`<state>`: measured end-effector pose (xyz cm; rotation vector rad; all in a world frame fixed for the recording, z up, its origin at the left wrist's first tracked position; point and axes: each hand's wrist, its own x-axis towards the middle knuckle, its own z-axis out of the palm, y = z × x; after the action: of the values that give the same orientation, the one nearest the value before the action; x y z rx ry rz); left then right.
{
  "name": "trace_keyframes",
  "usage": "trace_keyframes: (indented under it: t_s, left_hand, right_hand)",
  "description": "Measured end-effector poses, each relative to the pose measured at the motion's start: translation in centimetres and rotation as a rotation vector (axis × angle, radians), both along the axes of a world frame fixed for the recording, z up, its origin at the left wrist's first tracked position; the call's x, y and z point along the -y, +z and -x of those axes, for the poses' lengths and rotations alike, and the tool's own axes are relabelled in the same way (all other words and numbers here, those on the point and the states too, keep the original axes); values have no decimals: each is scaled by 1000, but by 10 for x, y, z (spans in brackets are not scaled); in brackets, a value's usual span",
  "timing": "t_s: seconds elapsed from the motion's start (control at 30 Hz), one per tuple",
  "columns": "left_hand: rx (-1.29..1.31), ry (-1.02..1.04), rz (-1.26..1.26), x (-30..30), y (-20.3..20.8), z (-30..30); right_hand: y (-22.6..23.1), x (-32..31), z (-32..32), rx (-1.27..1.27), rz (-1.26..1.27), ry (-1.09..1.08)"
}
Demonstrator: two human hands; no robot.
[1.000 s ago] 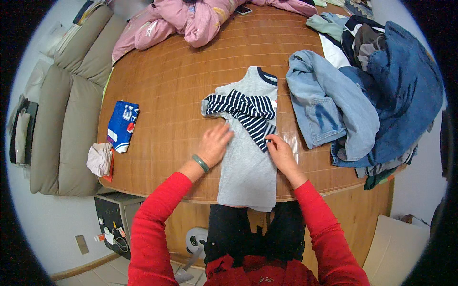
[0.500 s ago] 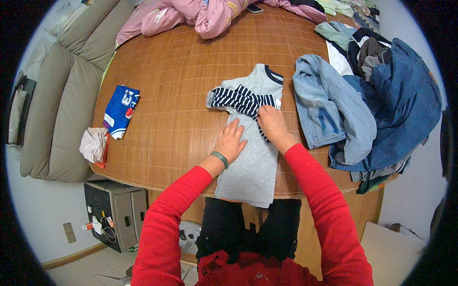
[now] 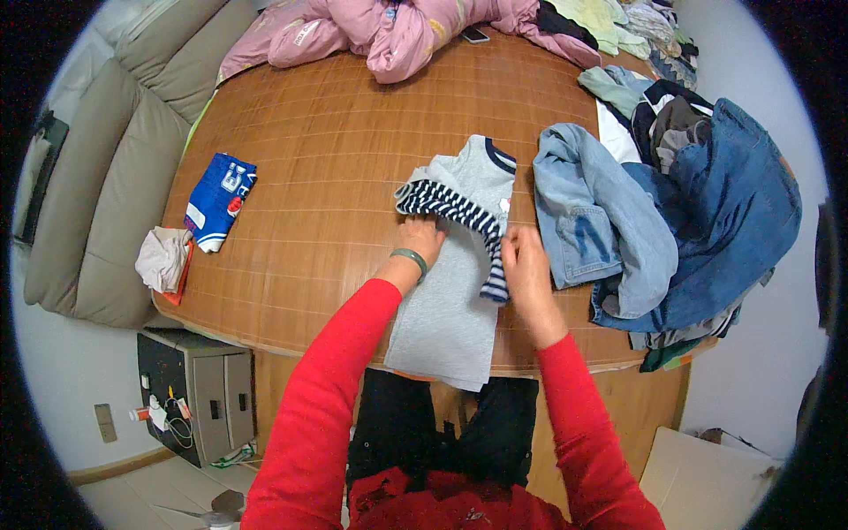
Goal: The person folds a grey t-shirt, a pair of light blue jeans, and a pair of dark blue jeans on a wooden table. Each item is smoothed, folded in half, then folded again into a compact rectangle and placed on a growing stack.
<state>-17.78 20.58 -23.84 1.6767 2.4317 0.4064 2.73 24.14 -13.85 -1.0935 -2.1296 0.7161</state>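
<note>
Shirt [image 3: 449, 305] between left hand [image 3: 420, 238] and right hand [image 3: 527, 265], striped sleeve [image 3: 458, 208] at both, their grips unclear.

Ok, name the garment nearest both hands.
The grey shirt with navy neckband and striped sleeve, between left hand and right hand; the light-blue denim lies farther right, the folded blue garment far left.

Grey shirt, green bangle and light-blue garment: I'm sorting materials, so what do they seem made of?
Grey shirt: probably matte cotton knit, from its flecked surface and limp folds. Green bangle: perhaps polished stone or plastic, a smooth ring. Light-blue garment: likely matte denim, given its faded patches and seams.
</note>
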Motion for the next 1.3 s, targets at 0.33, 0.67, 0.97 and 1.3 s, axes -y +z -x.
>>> trace_keyframes:
  t_s: [0.33, 0.67, 0.97, 1.3]
  left_hand:
    - [132, -450, -146, 31, 19, 33]
    - [-61, -207, -446, 20, 34, 24]
    - [-252, -386, -75, 10, 15, 6]
    - [-197, -553, -52, 153, 38, 26]
  right_hand:
    - [-44, 103, -7, 124, 292, -26]
    - [-54, 107, -9, 78, 164, 40]
    - [-67, 101, -31, 239, 212, 270]
    - [-48, 87, -49, 131, -155, 296]
